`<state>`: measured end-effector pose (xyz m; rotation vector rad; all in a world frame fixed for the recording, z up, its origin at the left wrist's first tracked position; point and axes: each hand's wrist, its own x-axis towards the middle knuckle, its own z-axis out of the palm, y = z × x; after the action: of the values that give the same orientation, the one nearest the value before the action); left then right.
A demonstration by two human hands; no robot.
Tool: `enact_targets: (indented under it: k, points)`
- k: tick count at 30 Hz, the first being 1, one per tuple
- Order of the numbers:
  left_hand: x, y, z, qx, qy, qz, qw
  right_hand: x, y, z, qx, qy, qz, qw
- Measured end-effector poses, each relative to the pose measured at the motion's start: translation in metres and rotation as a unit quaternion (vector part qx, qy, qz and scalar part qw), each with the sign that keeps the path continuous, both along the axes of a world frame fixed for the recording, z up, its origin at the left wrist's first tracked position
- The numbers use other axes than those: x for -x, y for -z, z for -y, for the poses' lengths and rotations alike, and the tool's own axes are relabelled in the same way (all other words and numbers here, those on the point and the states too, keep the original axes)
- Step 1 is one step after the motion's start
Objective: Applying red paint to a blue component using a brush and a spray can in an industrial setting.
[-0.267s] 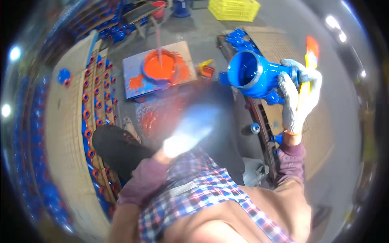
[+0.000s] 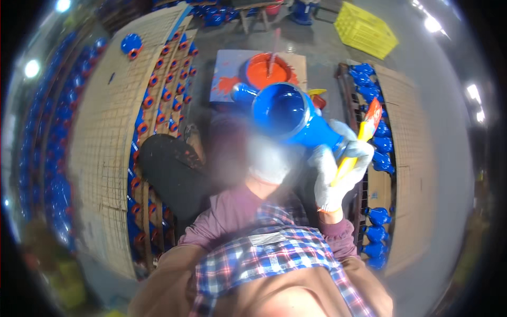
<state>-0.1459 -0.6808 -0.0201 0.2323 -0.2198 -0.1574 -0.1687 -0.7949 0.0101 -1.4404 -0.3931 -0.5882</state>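
My right hand (image 2: 343, 171), in a white glove, is closed round the narrow neck of a glossy blue metal pipe fitting (image 2: 314, 132). Its wide round mouth tilts up toward me, and a side branch points left. The same hand grips a paintbrush (image 2: 363, 131) with a yellow handle and orange-red bristles, pointing up and away. My left hand (image 2: 269, 161), also gloved, is just below the fitting, its fingers smeared by motion; whether it touches the fitting is unclear. Beyond the fitting is a round basin of orange paint (image 2: 265, 71) with a stick in it, on a paint-spattered board (image 2: 226, 68).
Blue fittings with orange ends (image 2: 153, 80) line a rack at left beside a mesh-marked cardboard sheet (image 2: 113, 121). More blue fittings (image 2: 376, 232) stand along the right rack, beside another cardboard sheet (image 2: 406, 174). A yellow crate (image 2: 365, 30) lies at the far right.
My right hand has brought the fitting and paintbrush leftward, in front of my body. My left hand has come up beneath the fitting. The view has shifted too.
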Motion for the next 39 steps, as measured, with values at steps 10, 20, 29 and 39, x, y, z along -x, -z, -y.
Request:
enact_targets:
  k: [10,20,29,39]
  points:
    - [-0.010,0.056,-0.127,-0.323,-0.292,-0.143,0.889,-0.019,0.015,0.014,0.020,-0.055,-0.229,0.972]
    - [-0.036,0.002,-0.174,-0.309,-0.226,-0.196,0.903,-0.088,0.075,0.038,-0.303,-0.203,-0.384,0.848]
    - [-0.026,0.038,-0.175,-0.156,-0.069,-0.279,0.945,-0.156,0.081,0.008,0.029,0.011,-0.275,0.961]
    - [-0.002,0.069,-0.187,-0.187,-0.099,-0.343,0.915,-0.226,0.135,-0.032,0.359,0.064,-0.135,0.921]
